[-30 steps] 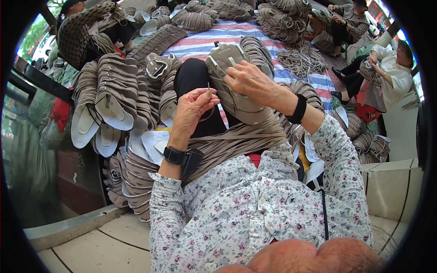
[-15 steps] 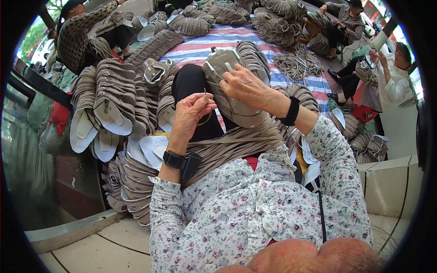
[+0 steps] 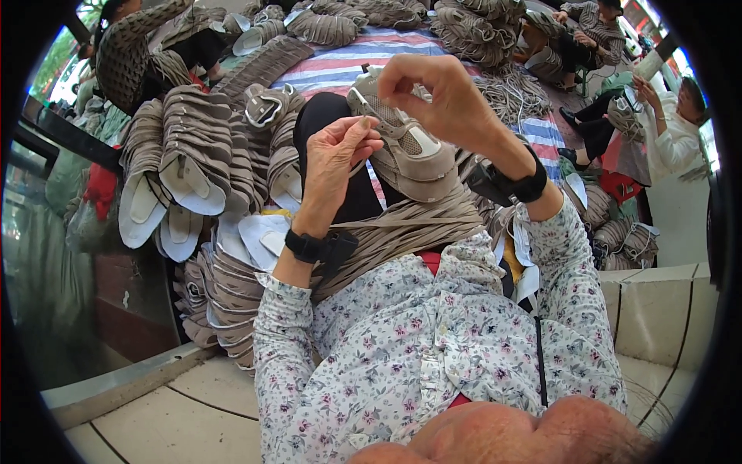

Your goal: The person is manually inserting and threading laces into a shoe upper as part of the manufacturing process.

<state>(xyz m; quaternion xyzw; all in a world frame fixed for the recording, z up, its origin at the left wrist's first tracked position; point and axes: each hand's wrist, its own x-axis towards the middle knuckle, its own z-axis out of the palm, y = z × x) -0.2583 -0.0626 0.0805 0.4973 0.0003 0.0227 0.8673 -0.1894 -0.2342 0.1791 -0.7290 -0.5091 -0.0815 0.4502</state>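
Nearest us, a bundle of flat taupe laces (image 3: 413, 236) lies across the lap. Just beyond it, we see the left hand (image 3: 336, 162) upright on a raised forearm, thumb and forefinger pinched narrow; we cannot tell what is between them. To its right, a taupe mesh shoe upper (image 3: 421, 162) sits over the knees. Above its far end, the right hand (image 3: 440, 93) arches leftward, fingers curled, its grip unclear to us. Farther off spreads a striped sheet (image 3: 348, 58).
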